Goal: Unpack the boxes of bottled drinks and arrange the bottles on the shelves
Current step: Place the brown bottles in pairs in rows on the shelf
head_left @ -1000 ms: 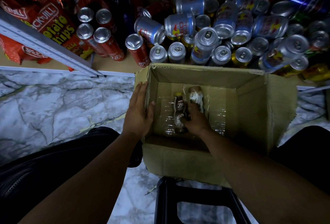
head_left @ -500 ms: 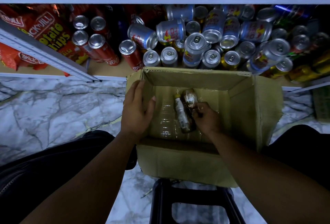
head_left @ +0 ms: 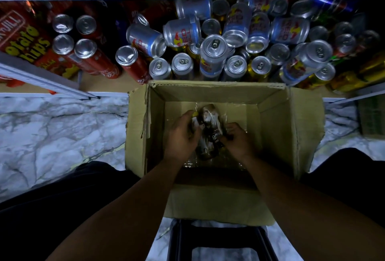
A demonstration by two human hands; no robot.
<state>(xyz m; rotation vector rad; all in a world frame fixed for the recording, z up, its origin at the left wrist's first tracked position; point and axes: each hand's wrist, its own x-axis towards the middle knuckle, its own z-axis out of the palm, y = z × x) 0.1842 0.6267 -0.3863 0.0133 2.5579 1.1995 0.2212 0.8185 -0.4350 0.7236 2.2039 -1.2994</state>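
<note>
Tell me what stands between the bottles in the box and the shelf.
The left hand and right hand grip the bottles. The far wall of the box rises between them and the shelf, and cans, some toppled, crowd the shelf behind it.

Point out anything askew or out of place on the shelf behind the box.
The silver-and-blue cans look odd: several lie tipped on their sides, piled atop upright ones across the middle and right of the shelf. The red cans at left stand upright.

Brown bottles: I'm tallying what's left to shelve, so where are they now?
Head view, centre: the brown bottles are inside the open cardboard box, gripped between the left hand and right hand.
</note>
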